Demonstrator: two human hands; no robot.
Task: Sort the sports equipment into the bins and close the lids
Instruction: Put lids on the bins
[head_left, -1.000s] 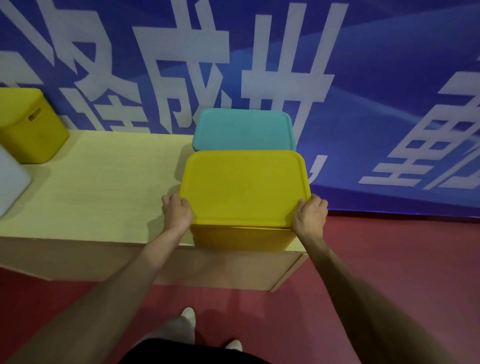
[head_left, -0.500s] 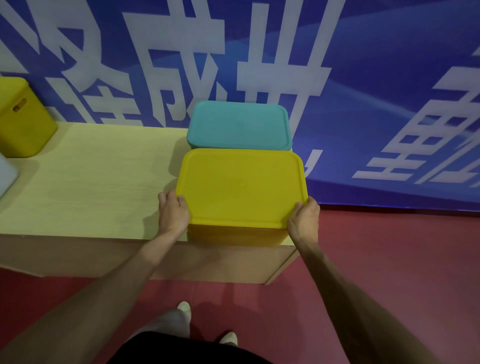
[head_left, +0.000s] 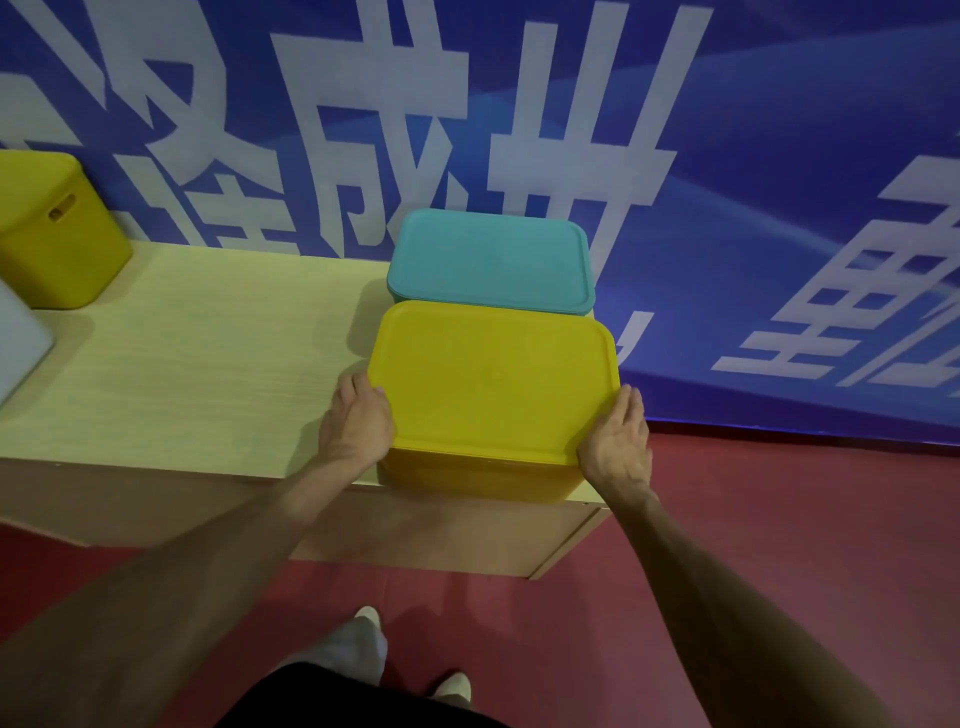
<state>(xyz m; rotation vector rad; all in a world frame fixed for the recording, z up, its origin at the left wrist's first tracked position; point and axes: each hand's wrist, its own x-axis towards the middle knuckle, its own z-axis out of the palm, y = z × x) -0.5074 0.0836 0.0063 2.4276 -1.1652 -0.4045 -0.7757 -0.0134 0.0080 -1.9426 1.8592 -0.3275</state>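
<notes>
1. The yellow lid (head_left: 493, 374) lies flat and level on the yellow bin (head_left: 478, 478), covering the whole opening.
2. My right grip (head_left: 615, 441) is spread, palm turned to the lid, its fingers straight against the lid's right near corner; it clasps nothing.
3. My left grip (head_left: 358, 421) lies back-up along the lid's left edge, thumb at the rim. Its fingertips run down beside the bin, out of clear sight, so I cannot tell whether it clasps the rim or only rests against it.
4. The yellow bin stands at the near right corner of the counter (head_left: 208, 353), its front wall flush with the counter's edge.
5. Directly behind it, touching or nearly so, stands a teal bin with its teal lid (head_left: 491, 257) on, up against the blue banner (head_left: 779, 156) with large white characters.
6. Well apart, at the counter's far left, stands a second yellow bin (head_left: 57, 239) with a handle slot in its side; just in front of it a pale object (head_left: 18, 348) is cut off by the frame.
7. Below the counter is red floor (head_left: 779, 545), where my white shoes (head_left: 370, 618) show.
</notes>
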